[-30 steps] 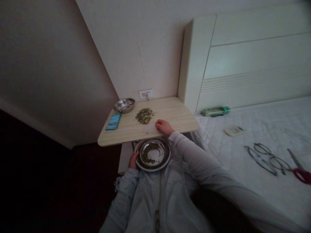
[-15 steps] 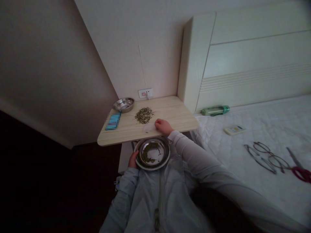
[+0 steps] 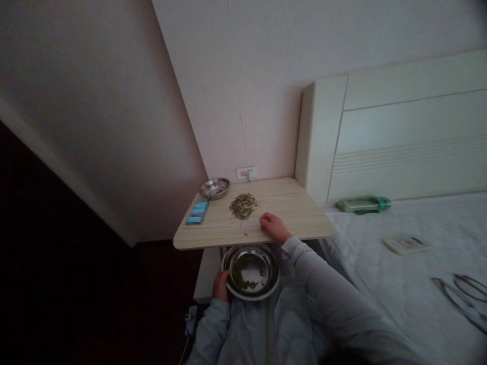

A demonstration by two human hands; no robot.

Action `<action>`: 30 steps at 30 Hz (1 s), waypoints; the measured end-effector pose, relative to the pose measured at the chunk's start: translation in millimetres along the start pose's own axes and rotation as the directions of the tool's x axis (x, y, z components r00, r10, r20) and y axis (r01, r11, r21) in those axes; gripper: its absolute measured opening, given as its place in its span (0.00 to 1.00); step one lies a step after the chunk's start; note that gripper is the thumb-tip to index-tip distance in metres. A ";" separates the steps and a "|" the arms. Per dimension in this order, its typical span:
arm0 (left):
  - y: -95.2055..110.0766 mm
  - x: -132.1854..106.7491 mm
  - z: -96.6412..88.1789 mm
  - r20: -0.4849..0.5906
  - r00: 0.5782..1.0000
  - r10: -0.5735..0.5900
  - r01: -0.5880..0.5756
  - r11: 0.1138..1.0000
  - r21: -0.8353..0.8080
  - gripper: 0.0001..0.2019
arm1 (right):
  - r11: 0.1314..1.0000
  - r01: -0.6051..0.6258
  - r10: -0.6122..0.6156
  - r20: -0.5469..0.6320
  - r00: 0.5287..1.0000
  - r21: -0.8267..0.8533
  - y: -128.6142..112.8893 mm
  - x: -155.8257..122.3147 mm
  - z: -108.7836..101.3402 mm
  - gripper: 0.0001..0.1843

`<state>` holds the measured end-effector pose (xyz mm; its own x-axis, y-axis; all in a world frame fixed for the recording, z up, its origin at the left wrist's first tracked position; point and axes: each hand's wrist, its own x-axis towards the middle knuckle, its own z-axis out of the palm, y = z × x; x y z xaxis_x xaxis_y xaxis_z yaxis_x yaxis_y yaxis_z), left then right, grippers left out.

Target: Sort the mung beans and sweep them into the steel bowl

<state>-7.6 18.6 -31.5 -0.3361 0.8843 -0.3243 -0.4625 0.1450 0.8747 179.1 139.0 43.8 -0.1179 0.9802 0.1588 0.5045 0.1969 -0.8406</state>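
My left hand point(image 3: 220, 286) grips the left rim of a shiny metal bowl point(image 3: 273, 283), held just below the table's front edge. Small dark green pieces lie inside it, mostly along its left side. Over the tabletop, my right hand point(image 3: 276, 228) is closed, its fingertips pinching a thin, translucent, whitish sheet point(image 3: 250, 224) that lies close to the wood. Just beyond the sheet spreads a loose pile of small green-brown pieces point(image 3: 244, 206). A few dark bits sit by the sheet's near edge.
The pale wooden table point(image 3: 300, 213) carries a second metal bowl point(image 3: 215, 188) at its back left and a blurred blue object point(image 3: 197, 212). A wall socket point(image 3: 246, 173) sits behind. To the right, the bed point(image 3: 361, 274) holds a green bottle point(image 3: 364, 204), a remote point(image 3: 406, 244) and glasses point(image 3: 462, 304).
The view has tilted up and turned left, so everything sits lower and farther right; the scissors have left the picture. Both hands keep their holds, with little movement relative to the table.
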 end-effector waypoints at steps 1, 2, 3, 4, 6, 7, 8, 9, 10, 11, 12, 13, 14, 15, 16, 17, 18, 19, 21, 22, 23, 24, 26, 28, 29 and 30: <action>0.3 -2.4 1.1 -0.005 1.000 0.013 -0.013 1.000 0.014 0.04 | 1.000 0.007 -0.007 -0.005 1.000 0.009 -0.1 -0.2 0.1 0.07; 0.6 -5.5 3.1 -0.005 1.000 0.016 -0.016 1.000 0.015 0.05 | 1.000 0.013 -0.013 -0.006 1.000 0.015 -0.2 -0.4 0.1 0.07; 1.0 -9.2 5.7 -0.007 1.000 0.006 -0.006 1.000 0.003 0.06 | 1.000 0.014 -0.014 -0.007 1.000 0.018 -0.2 -0.5 0.2 0.07; 1.7 -13.3 8.7 -0.012 0.999 -0.033 0.033 0.999 -0.038 0.07 | 1.000 0.012 -0.012 -0.005 1.000 0.021 -0.2 -0.6 0.2 0.07; 4.2 -22.0 15.0 -0.027 0.993 -0.117 0.115 0.991 -0.074 0.09 | 1.000 0.005 -0.005 0.001 1.000 0.026 -0.2 -0.7 0.3 0.07; 5.9 -26.1 17.7 -0.032 0.987 -0.159 0.156 0.985 -0.071 0.10 | 1.000 0.001 -0.001 0.000 1.000 0.026 -0.2 -0.7 0.3 0.07; 8.0 -29.8 19.8 -0.034 0.981 -0.191 0.189 0.980 -0.059 0.12 | 1.000 0.000 0.000 -0.003 1.000 0.027 -0.3 -0.8 0.3 0.07; 10.1 -32.9 21.3 -0.033 0.976 -0.213 0.212 0.976 -0.043 0.13 | 1.000 0.000 0.000 -0.005 1.000 0.026 -0.5 -0.8 0.3 0.07; 12.1 -35.4 22.1 -0.029 0.973 -0.228 0.227 0.973 -0.026 0.15 | 1.000 -0.001 0.001 -0.006 1.000 0.024 -0.8 -0.9 0.2 0.07; 13.8 -37.2 22.2 -0.022 0.971 -0.237 0.237 0.971 -0.009 0.16 | 1.000 -0.004 0.004 -0.009 1.000 0.021 -1.0 -1.0 0.1 0.07; 15.2 -38.5 21.9 -0.017 0.969 -0.245 0.245 0.969 0.007 0.16 | 1.000 -0.007 0.007 -0.012 1.000 0.020 -1.1 -1.1 0.0 0.07; 16.1 -39.3 21.3 -0.013 0.967 -0.256 0.256 0.967 0.020 0.16 | 1.000 -0.007 0.007 -0.013 1.000 0.022 -1.1 -1.1 -0.1 0.07; 16.8 -39.8 20.6 -0.010 0.963 -0.271 0.271 0.962 0.028 0.15 | 1.000 -0.006 0.007 -0.010 1.000 0.026 -0.9 -0.9 -0.1 0.07; 17.1 -40.0 20.0 -0.007 0.959 -0.283 0.283 0.959 0.028 0.14 | 0.999 -0.008 0.008 -0.010 1.000 0.034 -0.6 -0.7 0.0 0.07; 17.3 -40.1 19.5 -0.006 0.957 -0.290 0.290 0.957 0.021 0.14 | 0.999 -0.010 0.011 -0.010 1.000 0.043 -0.1 -0.2 0.1 0.07; 17.5 -40.1 19.3 -0.006 0.957 -0.291 0.291 0.957 0.011 0.14 | 0.999 -0.013 0.014 -0.009 1.000 0.052 0.4 0.3 0.5 0.07; 17.6 -40.0 19.3 -0.006 0.958 -0.288 0.288 0.958 0.004 0.14 | 0.998 -0.017 0.017 -0.011 1.000 0.060 1.1 0.9 0.8 0.07; 17.6 -39.8 19.3 -0.005 0.958 -0.287 0.287 0.958 0.000 0.15 | 0.998 -0.020 0.021 -0.016 1.000 0.066 1.7 1.6 1.3 0.07; 16.9 -39.2 19.4 -0.013 0.954 -0.300 0.300 0.954 -0.001 0.17 | 0.997 -0.023 0.025 -0.028 0.999 0.074 2.8 2.7 2.2 0.07; 16.0 -38.8 19.2 -0.018 0.949 -0.314 0.314 0.949 -0.002 0.17 | 0.997 -0.022 0.024 -0.029 0.999 0.076 3.2 3.1 2.6 0.07; 14.8 -38.3 18.6 -0.034 0.944 -0.329 0.329 0.944 -0.008 0.18 | 0.996 -0.022 0.025 -0.033 0.999 0.081 3.5 3.5 3.0 0.07; 13.1 -37.6 17.9 -0.050 0.944 -0.328 0.327 0.945 -0.019 0.17 | 0.996 -0.021 0.024 -0.030 0.999 0.085 3.8 3.9 3.4 0.07; 9.6 -35.7 16.0 -0.064 0.947 -0.314 0.310 0.949 -0.062 0.16 | 0.993 -0.016 0.020 -0.035 0.999 0.115 4.3 4.8 4.2 0.07; 7.3 -34.1 14.3 -0.076 0.947 -0.311 0.307 0.950 -0.059 0.15 | 0.990 -0.009 0.014 -0.036 0.999 0.141 4.4 5.4 4.8 0.07; 7.1 -33.6 13.8 -0.072 0.949 -0.306 0.303 0.952 -0.053 0.15 | 0.989 -0.010 0.015 -0.039 0.999 0.145 4.1 5.5 4.8 0.07; 7.4 -33.5 13.5 -0.059 0.953 -0.299 0.295 0.954 -0.059 0.15 | 0.989 -0.010 0.017 -0.045 0.999 0.145 3.7 5.2 4.6 0.07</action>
<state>11.3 -4.0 -9.3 -0.2305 0.7728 -0.5914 -0.5888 0.3731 0.7170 176.3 144.8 39.2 -0.0710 0.9832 0.1680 0.3768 0.1824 -0.9082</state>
